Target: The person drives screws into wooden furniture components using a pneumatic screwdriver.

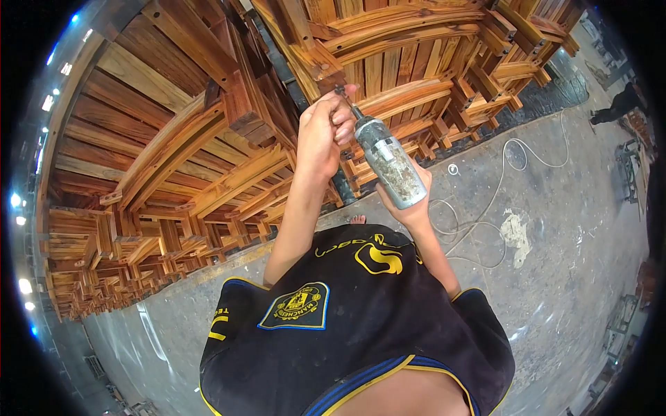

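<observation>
A worn silver air screwdriver [394, 166] points up and away from me, its narrow bit [356, 111] aimed at a wooden chair frame. Wrapped around the tool's body from behind and below is my right hand [419, 186], its fingers mostly hidden by the tool. My left hand [320, 135] is closed beside the bit, thumb and forefinger pinched near its dark tip; I cannot tell what is in the pinch. Just beyond the fingertips is the corner of the wooden frame [320, 64], with curved slatted pieces to its right.
Stacked wooden furniture [166, 159] with curved rails and slats fills the left and the back. A pale hose [479, 222] loops over the grey concrete floor [555, 229] near a whitish patch [515, 236]. At the far right, a person in dark clothing [621, 104] is partly in view.
</observation>
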`<state>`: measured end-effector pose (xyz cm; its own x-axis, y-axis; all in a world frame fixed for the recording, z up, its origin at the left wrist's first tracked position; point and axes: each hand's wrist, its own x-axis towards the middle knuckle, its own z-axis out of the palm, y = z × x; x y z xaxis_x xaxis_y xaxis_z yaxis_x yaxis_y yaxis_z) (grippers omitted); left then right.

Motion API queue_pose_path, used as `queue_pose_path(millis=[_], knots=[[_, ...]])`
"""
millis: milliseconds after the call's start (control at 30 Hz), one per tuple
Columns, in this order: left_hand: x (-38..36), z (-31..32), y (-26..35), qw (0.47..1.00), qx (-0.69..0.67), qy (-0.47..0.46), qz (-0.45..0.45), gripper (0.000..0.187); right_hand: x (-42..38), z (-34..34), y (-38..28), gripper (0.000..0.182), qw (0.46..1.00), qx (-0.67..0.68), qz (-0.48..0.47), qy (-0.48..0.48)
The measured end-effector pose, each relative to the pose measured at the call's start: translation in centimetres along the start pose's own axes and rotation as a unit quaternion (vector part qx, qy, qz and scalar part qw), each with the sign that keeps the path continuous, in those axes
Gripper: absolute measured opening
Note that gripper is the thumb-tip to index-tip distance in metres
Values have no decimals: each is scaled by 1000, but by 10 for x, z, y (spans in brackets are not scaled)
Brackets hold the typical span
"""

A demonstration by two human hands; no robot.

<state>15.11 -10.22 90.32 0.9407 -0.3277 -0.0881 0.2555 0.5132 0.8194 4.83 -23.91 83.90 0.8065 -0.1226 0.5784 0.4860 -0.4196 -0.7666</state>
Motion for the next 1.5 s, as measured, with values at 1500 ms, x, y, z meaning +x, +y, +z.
queue_pose_path(millis=[1500], knots=[[108, -20, 85, 888, 404, 104, 194, 50, -4, 11, -21, 24, 996, -26, 71, 36]])
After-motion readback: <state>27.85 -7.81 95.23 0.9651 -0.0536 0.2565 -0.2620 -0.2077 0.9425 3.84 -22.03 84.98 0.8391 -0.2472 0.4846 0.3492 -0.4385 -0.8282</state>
